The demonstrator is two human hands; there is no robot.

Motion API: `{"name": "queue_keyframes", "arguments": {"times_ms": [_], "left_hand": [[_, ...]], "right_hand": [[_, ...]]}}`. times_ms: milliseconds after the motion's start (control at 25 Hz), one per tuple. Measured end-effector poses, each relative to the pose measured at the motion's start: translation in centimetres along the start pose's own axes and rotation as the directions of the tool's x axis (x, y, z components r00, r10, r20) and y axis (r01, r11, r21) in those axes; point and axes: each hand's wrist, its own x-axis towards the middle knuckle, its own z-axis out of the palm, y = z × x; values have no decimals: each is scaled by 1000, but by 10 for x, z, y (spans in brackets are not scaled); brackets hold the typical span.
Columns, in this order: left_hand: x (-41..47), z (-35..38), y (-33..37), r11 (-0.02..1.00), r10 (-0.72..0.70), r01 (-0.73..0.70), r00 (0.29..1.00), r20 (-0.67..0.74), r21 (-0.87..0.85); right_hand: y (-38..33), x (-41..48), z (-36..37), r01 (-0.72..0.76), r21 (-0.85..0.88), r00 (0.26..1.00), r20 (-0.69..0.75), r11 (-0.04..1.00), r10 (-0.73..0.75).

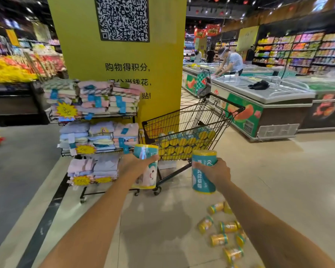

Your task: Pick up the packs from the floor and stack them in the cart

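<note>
Holding left: left grip [137, 168] wraps a pack [145, 150] mid-body, just before the cart [184, 120].
Cart load: stacked packs [182, 145] inside.
Holding right: right grip [216, 171] clasps a second pack [202, 183] mid-body, near the cart.
Down right: loose packs [228, 227] lie on the floor [278, 180], right of the cart, well apart.
Feel: likely light, soft, slick; take round the middle.

Both bare arms stretch forward, apart and roughly level. The left hand [137, 166] curls its fingers round one pack [145, 151], held upright. The right hand [215, 171] grips a second pack [202, 183], also upright.
</note>
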Motion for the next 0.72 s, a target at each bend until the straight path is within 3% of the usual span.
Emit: {"name": "queue_keyframes", "arguments": {"times_ms": [160, 440, 720], "left_hand": [[90, 48, 32, 998, -2, 1, 1000, 21, 56], [244, 114, 105, 1000, 11, -11, 999, 40, -12], [409, 179, 135, 998, 10, -4, 995, 100, -62]], "right_hand": [[-12, 108, 21, -7, -28, 1000, -8, 1000, 6], [-56, 282, 47, 16, -56, 1000, 7, 998, -16], [-66, 445, 103, 26, -75, 999, -16, 997, -27]]}}
